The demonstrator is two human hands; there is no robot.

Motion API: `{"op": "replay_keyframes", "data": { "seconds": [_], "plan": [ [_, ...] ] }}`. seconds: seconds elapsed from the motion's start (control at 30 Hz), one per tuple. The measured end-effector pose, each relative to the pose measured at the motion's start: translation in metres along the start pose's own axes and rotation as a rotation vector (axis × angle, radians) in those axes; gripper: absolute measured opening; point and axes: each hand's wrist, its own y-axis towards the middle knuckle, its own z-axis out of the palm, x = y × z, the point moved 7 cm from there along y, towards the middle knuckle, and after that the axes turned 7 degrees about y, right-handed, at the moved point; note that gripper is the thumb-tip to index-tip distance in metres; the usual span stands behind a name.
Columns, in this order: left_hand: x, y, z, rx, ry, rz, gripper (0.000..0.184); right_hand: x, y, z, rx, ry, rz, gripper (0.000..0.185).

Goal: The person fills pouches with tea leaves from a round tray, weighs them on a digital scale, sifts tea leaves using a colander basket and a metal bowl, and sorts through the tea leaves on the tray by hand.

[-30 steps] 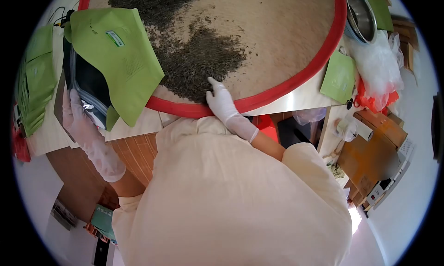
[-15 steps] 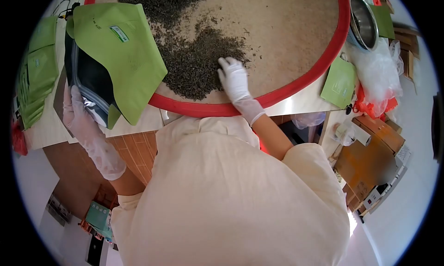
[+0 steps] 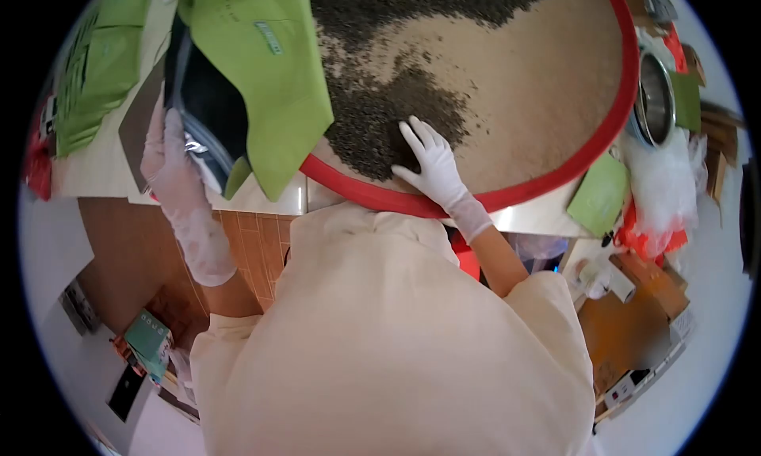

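Observation:
A white glove covers my left hand (image 3: 172, 151), whose fingers hold the side of a green bag (image 3: 277, 83). The bag's mouth gapes, showing a dark inside and a zip strip. My right hand (image 3: 430, 159), also gloved in white, has its fingers spread at the lower right edge of a dark pile of dried leaves (image 3: 369, 123). The leaves lie on a large round tan tray with a red rim (image 3: 547, 175). More dark leaves (image 3: 412, 0) are spread across the far part of the tray.
Green bags (image 3: 107, 64) are stacked at the far left. To the right are a metal bowl (image 3: 656, 99), a flat green bag (image 3: 600, 194), clear plastic bags (image 3: 662, 183) and red plastic. Cardboard boxes (image 3: 622, 337) stand at the lower right.
The view has shifted, so the tray and bag appear farther right. My right hand has moved right along the near pile, and its fingers are now more spread. My left hand still holds the bag.

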Motion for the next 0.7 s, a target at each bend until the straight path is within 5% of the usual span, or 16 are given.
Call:
{"op": "replay_keyframes", "data": {
  "seconds": [0.1, 0.23, 0.5, 0.7],
  "plan": [
    [-0.013, -0.001, 0.001, -0.034, -0.041, 0.052, 0.033, 0.005, -0.001, 0.029, 0.256, -0.082, -0.163, 0.094],
    [-0.020, 0.000, -0.002, -0.035, -0.097, 0.039, 0.033, 0.035, 0.039, 0.052, 0.251, -0.096, -0.272, 0.096],
    [-0.023, -0.003, -0.007, -0.055, -0.132, 0.024, 0.033, 0.060, 0.067, 0.081, 0.344, -0.121, -0.552, 0.067],
    [-0.026, -0.007, 0.007, -0.027, -0.143, 0.038, 0.033, 0.036, 0.038, 0.081, 0.320, -0.064, -0.408, 0.054]
  ]
}}
